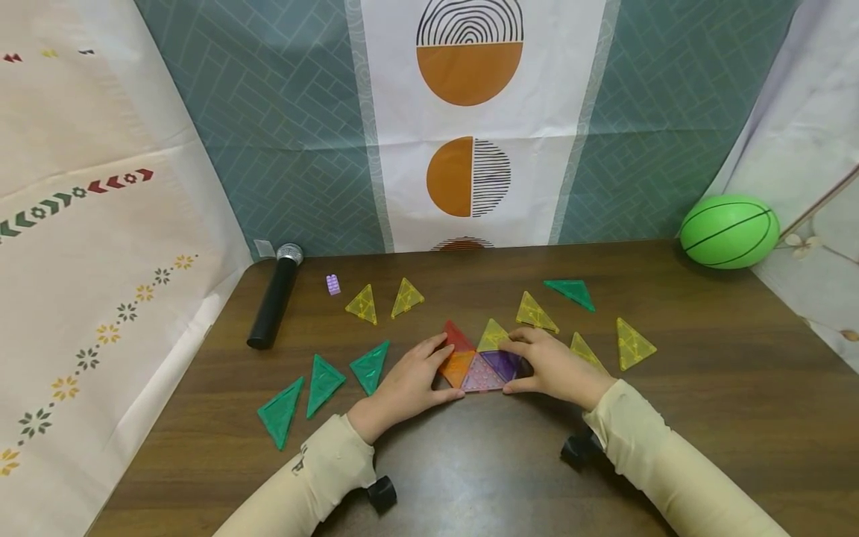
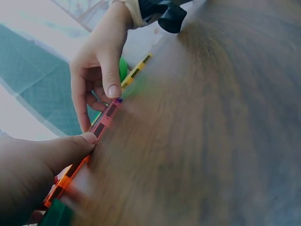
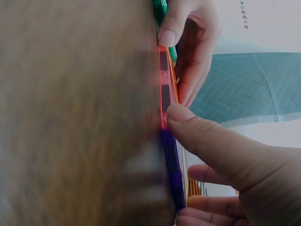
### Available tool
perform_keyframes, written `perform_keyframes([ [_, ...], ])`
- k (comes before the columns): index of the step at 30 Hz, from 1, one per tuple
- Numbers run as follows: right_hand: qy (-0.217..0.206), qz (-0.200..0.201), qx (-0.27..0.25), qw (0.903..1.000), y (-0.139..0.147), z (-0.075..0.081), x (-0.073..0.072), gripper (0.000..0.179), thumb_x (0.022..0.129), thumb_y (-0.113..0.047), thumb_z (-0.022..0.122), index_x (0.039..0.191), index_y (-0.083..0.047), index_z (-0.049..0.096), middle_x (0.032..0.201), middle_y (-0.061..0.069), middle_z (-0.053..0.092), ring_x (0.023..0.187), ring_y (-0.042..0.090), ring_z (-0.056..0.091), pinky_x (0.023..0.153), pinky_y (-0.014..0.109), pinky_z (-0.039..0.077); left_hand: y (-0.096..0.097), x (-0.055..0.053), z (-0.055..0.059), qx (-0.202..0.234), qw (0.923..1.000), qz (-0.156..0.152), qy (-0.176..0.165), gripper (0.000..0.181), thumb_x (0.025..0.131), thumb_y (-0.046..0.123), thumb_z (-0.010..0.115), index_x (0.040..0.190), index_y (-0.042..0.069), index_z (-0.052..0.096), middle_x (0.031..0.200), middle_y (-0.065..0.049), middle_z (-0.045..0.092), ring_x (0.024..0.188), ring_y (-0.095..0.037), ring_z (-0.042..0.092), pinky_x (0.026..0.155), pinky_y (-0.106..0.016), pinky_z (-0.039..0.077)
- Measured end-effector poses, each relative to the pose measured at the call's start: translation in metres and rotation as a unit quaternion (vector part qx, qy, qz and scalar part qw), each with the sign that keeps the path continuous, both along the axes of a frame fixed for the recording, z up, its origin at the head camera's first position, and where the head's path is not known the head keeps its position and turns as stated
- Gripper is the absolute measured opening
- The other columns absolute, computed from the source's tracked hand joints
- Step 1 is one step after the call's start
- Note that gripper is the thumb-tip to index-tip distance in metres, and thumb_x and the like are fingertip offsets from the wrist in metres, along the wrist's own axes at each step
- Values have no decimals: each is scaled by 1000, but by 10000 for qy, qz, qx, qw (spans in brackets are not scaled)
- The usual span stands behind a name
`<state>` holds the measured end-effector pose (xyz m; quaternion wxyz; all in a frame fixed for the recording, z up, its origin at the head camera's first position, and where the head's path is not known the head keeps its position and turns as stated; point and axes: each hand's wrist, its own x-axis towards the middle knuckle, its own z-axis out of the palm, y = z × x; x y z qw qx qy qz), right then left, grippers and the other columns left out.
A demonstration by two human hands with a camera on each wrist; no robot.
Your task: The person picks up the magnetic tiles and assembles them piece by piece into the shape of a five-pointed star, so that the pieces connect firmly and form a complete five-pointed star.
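Red [image 1: 458, 337], orange [image 1: 457, 367], pink [image 1: 482, 376], purple [image 1: 502, 363] and yellow [image 1: 493, 335] triangular magnetic tiles lie flat, edge to edge, in a partial hexagon with its points meeting in the middle. My left hand [image 1: 411, 374] grips the left side, fingers over the outer edge of the orange tile and thumb at the near corner by the pink one. From the right, my right hand [image 1: 555, 365] holds the purple tile, its thumb at the near corner and fingers by the yellow tile. In the right wrist view both thumbs touch the pink edge [image 3: 165, 89].
Several green triangles [image 1: 326, 382] lie left of my left hand. Loose yellow triangles [image 1: 633, 344] and a green one [image 1: 570, 292] lie farther back and right. Along the back are a microphone [image 1: 275, 298], a small purple brick [image 1: 332, 284] and a green ball [image 1: 729, 232].
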<state>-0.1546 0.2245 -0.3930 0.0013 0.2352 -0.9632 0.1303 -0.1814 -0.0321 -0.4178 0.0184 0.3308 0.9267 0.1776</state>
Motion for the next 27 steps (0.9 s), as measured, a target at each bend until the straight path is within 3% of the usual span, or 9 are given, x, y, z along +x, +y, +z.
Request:
perform_keyframes([
  [8,-66,-3,-79,9999,7,0,0,69,76,-44,79,131,-9,59,131,20,56,122,41,52,99,55,46,0,1,0,-33,9993,124,346,78,80,54,71,138,6,51,146,-19,44,136,-37,41,116,-51,29],
  [27,-53,9,-248,9997,9,-6,-1,67,76,-46,77,131,-13,59,131,16,57,123,39,51,98,55,47,1,2,0,529,9983,199,-139,76,78,46,77,140,12,50,147,-18,44,137,-39,39,115,-54,28],
])
